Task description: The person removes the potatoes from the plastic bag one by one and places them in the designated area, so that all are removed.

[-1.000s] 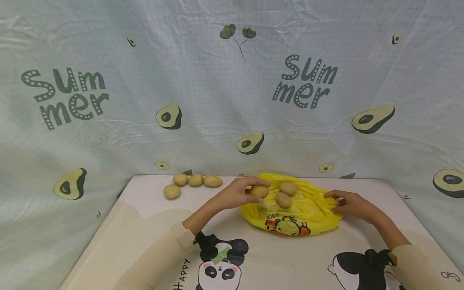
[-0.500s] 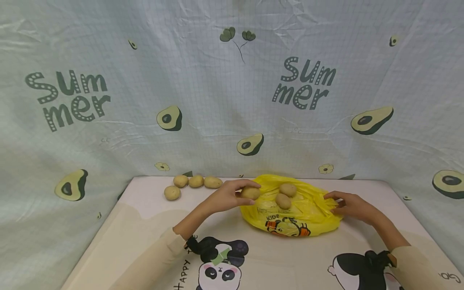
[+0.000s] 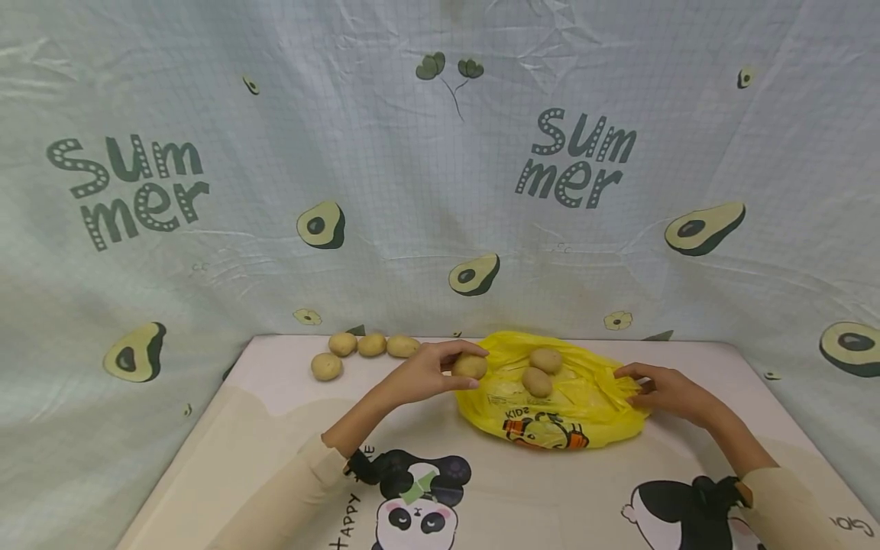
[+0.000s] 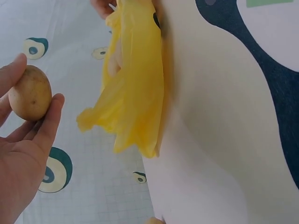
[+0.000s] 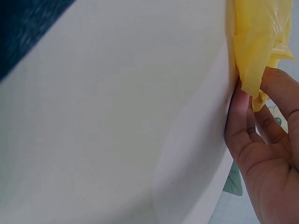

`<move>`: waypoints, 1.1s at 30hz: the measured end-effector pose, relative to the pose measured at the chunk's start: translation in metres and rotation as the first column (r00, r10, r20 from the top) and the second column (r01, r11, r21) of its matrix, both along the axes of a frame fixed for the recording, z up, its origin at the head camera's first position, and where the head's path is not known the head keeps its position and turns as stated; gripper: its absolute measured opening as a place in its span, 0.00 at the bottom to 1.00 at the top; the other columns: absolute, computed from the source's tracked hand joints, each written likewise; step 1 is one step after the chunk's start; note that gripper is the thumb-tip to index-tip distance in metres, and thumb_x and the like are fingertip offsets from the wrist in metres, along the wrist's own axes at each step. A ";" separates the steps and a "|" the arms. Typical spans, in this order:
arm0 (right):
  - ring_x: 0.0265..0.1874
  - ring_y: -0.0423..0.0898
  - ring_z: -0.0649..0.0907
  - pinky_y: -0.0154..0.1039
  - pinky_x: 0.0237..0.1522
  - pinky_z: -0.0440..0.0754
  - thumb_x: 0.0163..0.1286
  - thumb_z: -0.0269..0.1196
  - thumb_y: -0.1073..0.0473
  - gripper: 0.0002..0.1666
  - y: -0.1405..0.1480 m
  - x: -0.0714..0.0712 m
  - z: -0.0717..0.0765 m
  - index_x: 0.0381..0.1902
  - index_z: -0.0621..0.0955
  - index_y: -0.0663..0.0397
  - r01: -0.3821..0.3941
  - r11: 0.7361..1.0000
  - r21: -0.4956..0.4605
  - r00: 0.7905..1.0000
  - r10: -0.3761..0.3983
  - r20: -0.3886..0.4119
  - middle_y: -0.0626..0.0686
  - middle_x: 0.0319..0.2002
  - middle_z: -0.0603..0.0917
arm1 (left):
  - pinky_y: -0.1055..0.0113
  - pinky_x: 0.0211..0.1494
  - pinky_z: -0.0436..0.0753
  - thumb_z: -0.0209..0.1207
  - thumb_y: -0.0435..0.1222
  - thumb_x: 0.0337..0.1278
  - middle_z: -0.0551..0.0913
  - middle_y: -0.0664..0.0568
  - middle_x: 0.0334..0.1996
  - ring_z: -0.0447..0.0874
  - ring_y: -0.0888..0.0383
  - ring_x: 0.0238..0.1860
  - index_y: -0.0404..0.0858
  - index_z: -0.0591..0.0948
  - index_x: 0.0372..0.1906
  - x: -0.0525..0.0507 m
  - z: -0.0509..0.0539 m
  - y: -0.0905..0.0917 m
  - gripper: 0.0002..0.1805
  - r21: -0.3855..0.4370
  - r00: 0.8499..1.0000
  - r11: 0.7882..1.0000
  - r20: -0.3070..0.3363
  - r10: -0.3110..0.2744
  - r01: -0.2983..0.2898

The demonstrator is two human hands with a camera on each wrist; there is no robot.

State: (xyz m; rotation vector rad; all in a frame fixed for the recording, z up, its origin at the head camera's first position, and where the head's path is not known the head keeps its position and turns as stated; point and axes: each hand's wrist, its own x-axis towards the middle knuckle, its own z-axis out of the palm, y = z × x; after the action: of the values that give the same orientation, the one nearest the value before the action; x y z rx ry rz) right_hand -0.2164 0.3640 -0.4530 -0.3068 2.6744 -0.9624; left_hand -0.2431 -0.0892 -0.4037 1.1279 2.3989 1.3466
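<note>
In the head view a yellow plastic bag [image 3: 495, 412] with printed lettering lies spread on the table. Two potatoes [image 3: 537, 381] show at the bag, near its middle. My left hand [image 3: 422, 374] pinches another potato [image 3: 470, 366] between thumb and fingers at the bag's left edge. The left wrist view shows this potato [image 4: 31, 93] held apart from the bag [image 4: 140, 84], with the hand [image 4: 23, 154] around one side of it. At the bag's right end, my right hand [image 3: 670, 391] grips the crumpled plastic; the right wrist view has the bag's edge [image 5: 254, 51] between thumb and fingers [image 5: 275, 84].
Several potatoes [image 3: 372, 343] sit together at the table's back left. The pale table [image 3: 550, 496] carries panda and other cartoon prints. Behind its far edge hangs a curtain [image 3: 385, 153] printed with avocados.
My left hand has moved left with its potato, from over the bag to its left edge. The right hand and the bag have hardly shifted.
</note>
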 end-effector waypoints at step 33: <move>0.52 0.60 0.81 0.52 0.51 0.85 0.67 0.69 0.62 0.28 -0.002 0.002 0.000 0.64 0.77 0.58 0.010 1.000 0.018 1.000 -0.010 -0.010 0.69 0.62 0.76 | 0.62 0.55 0.83 0.73 0.46 0.57 0.83 0.57 0.54 0.82 0.58 0.49 0.45 0.80 0.64 -0.001 -0.007 -0.038 0.29 -0.035 0.994 0.994 0.048 0.100 -0.099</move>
State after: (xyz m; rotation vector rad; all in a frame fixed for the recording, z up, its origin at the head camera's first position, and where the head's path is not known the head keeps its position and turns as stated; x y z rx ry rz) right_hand -0.2147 0.3625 -0.4535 -0.2953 2.6942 -0.9417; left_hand -0.2445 -0.1269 -0.4102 0.9664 2.4617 1.3430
